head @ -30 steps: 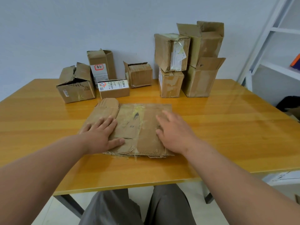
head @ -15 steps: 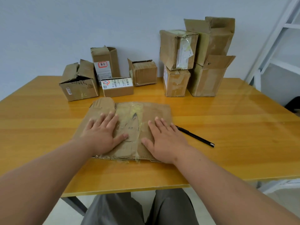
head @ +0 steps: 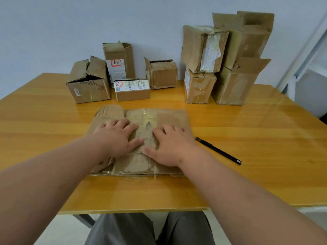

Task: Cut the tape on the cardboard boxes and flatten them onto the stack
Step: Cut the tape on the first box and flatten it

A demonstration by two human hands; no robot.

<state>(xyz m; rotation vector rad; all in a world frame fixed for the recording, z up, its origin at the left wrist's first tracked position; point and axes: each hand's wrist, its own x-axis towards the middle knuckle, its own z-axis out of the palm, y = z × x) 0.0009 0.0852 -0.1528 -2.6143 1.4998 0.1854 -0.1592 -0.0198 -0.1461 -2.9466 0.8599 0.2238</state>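
Flattened cardboard (head: pixel 169 117) lies as a low stack at the centre of the wooden table (head: pixel 265 138), its near edge set well back from the table's front edge. Bare tabletop is open at 9 o'clock and 6 o'clock of the stack. A black pen (head: pixel 218 150) lies just beside it at 3 o'clock, angled toward 4 o'clock.

Left hand (head: pixel 115 138) and right hand (head: pixel 169 145) both rest palm-down on the top sheet, fingers spread flat, gripping nothing, thumbs nearly meeting.

Top sheet is creased and worn, with glossy tape strips running front to back and a dark mark at its middle. Frayed layered edges show along the near side.

Unflattened boxes (head: pixel 88 82) stand at 11 to 1 o'clock along the wall, several with flaps open, some bearing labels; the right group (head: pixel 203 48) is stacked two high.

Number of sheets in the stack cannot be told. Label text is illegible.
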